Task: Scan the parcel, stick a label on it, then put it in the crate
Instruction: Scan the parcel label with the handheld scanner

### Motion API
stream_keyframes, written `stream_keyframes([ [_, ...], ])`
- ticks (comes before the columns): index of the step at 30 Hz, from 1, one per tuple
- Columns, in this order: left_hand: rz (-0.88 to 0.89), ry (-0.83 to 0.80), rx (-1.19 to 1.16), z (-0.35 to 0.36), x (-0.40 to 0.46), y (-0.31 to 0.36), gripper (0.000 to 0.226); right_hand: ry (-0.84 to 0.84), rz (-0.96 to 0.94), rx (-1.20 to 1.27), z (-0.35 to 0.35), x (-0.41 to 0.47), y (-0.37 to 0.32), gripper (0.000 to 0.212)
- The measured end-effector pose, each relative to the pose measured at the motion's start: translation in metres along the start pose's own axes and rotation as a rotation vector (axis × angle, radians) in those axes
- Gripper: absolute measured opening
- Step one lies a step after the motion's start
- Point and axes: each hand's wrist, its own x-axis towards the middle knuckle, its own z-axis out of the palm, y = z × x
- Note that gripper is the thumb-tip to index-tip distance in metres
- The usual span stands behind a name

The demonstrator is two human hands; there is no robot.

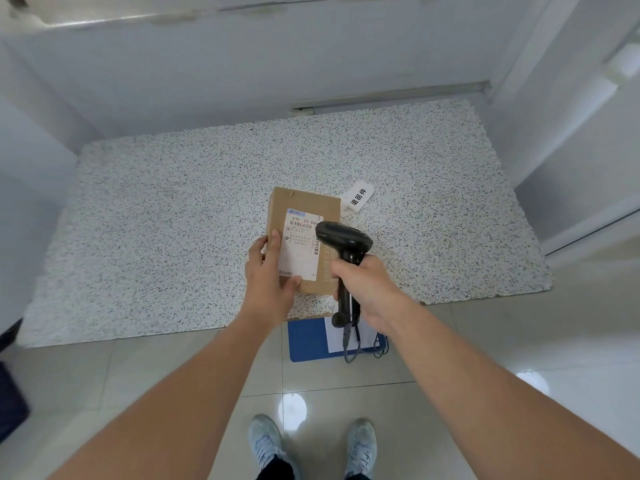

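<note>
Seen from above: left hand (pixel 268 271) gripping the near left edge of a brown cardboard parcel (pixel 304 209), held face-up over a speckled mat (pixel 156 220). Right hand (pixel 367 289) closed around the handle of a black barcode scanner (pixel 343 237), head over the parcel's white shipping label (pixel 300 247). Loose white label (pixel 358 197) lying on the mat just beyond the parcel; blue board (pixel 306 341) on the tiled floor (pixel 173 375) beneath the scanner.

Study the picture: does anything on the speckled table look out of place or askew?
One thing: the white sticker beyond the parcel lies skewed, one end curling off the table. The parcel looks intact.
</note>
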Motion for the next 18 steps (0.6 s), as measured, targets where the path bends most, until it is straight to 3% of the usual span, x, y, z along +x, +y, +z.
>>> stream_keyframes([
  [10, -0.022, -0.026, -0.017, -0.001, 0.007, 0.0, 0.099, 0.007, -0.08, -0.037, -0.002, 0.006, 0.002, 0.01],
  [13, -0.043, -0.047, 0.008, -0.002, 0.012, -0.003, 0.098, 0.106, -0.216, -0.195, -0.006, 0.019, 0.012, 0.007],
  [18, -0.086, -0.083, -0.01, -0.006, 0.025, -0.013, 0.093, 0.312, -0.28, -0.34, -0.018, 0.048, 0.025, 0.029],
])
